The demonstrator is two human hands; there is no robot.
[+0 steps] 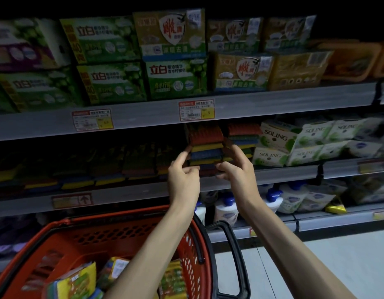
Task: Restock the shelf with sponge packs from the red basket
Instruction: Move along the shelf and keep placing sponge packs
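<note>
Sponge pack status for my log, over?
Left hand and right hand hold sponge pack at shelf front. More packs in red basket. Nothing blocking.

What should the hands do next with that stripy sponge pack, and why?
Probably push the sponge pack fully onto the shelf and let go: the left hand and right hand hold it near the front edge, beside a neighbouring pack, and the red basket holds more.

From here, dark headroom lies open above the low sponge row (100, 167), left of the front sponge pack (205, 145). Just right of it stands 1 sponge stack (242, 137), then SOLING packs (273, 143). The upper shelf rail (143, 117) caps the opening.
</note>
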